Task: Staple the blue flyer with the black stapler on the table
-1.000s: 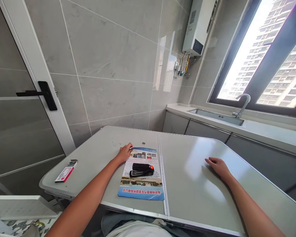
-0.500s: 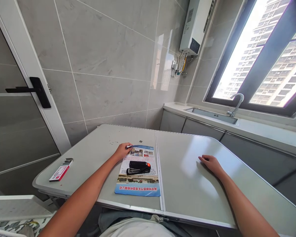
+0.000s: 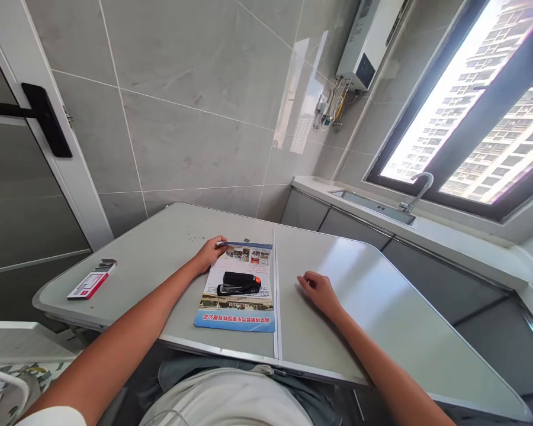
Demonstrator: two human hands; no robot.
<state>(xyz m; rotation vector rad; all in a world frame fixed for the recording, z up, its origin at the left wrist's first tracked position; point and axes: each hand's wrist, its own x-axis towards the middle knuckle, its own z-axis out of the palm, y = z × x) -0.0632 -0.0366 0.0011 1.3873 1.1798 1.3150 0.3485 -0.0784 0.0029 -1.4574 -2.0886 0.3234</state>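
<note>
Grey table (image 3: 160,260): your left hand (image 3: 209,253) curls at eleven o'clock on the leaflet (image 3: 237,307) (pinch unclear); right hand (image 3: 320,291) lies empty and slack, three o'clock of the stapler (image 3: 238,283).

There was one bench (image 3: 382,307) (its top in two panels), and on it one leaflet (image 3: 237,307), one stapler (image 3: 238,283) and one red-and-white box (image 3: 91,282). Two hands were in view: one left hand (image 3: 209,254), one right hand (image 3: 320,291). Farther off were one sink (image 3: 373,204), one tap (image 3: 415,190), one water heater (image 3: 369,41) and one door handle (image 3: 39,115).

Leaflet (image 3: 237,310) print too small to read, door handle (image 3: 42,121) cut off left
</note>
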